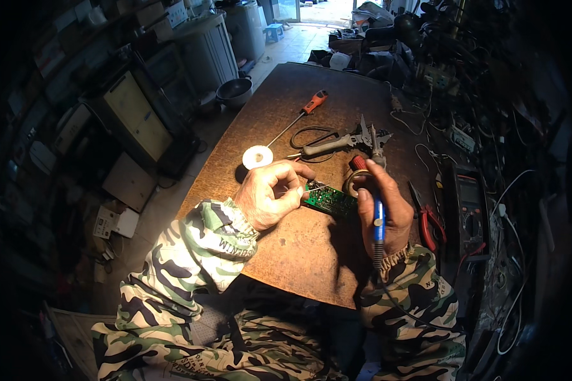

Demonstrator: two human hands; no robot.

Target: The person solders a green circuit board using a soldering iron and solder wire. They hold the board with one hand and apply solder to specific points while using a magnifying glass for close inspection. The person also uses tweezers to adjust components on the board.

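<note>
A green rectangular circuit board [329,200] rests on the brown wooden table [292,247], its long axis sloping from upper left to lower right. Left hand [268,195]: thumb and fingertips pinch a thin silvery wire [316,189], pointing rightward over the board. Right hand [393,206]: fingers grasp a blue-handled, pen-shaped tool [379,222], lengthwise away from the person, corded end nearest; its tip is indistinct.
</note>
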